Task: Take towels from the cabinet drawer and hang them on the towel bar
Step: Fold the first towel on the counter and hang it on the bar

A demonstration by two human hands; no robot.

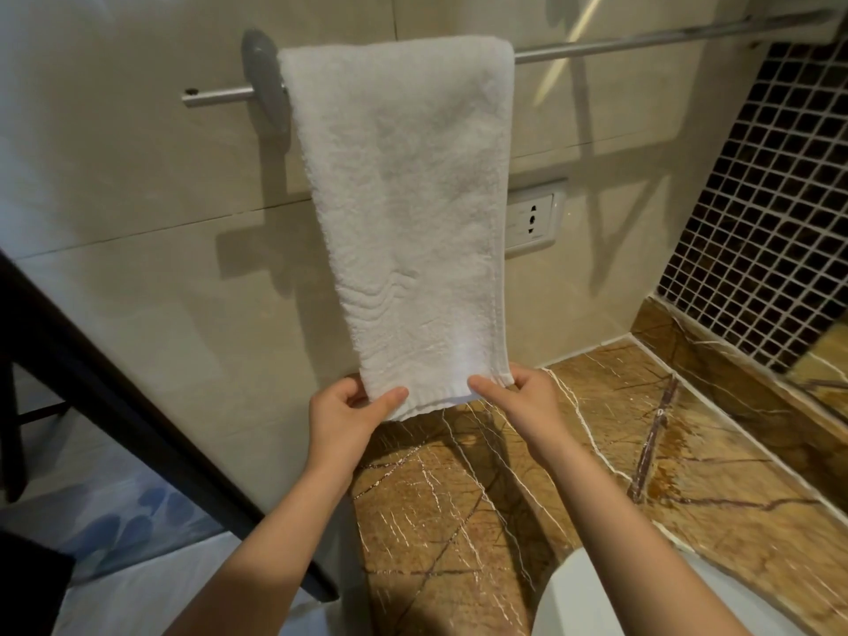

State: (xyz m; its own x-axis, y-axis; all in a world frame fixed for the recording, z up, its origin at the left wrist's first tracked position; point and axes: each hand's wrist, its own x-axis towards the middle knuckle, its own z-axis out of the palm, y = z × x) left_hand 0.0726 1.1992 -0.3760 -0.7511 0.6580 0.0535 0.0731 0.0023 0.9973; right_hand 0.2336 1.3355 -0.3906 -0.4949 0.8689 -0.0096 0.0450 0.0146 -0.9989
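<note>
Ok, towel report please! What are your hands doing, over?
Left hand and right hand each pinch a bottom corner of the white towel. Towel draped over the towel bar, hanging flat. Nothing blocking; wall socket beside its right edge.

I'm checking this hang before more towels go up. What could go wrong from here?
The left hand and right hand each pinch the lower hem of the white towel. A hard downward tug might slide it off the towel bar, where it is only draped.
The towel crowds the bracket and may bunch there.
Its right edge overlaps the wall socket, a worry if damp.
</note>
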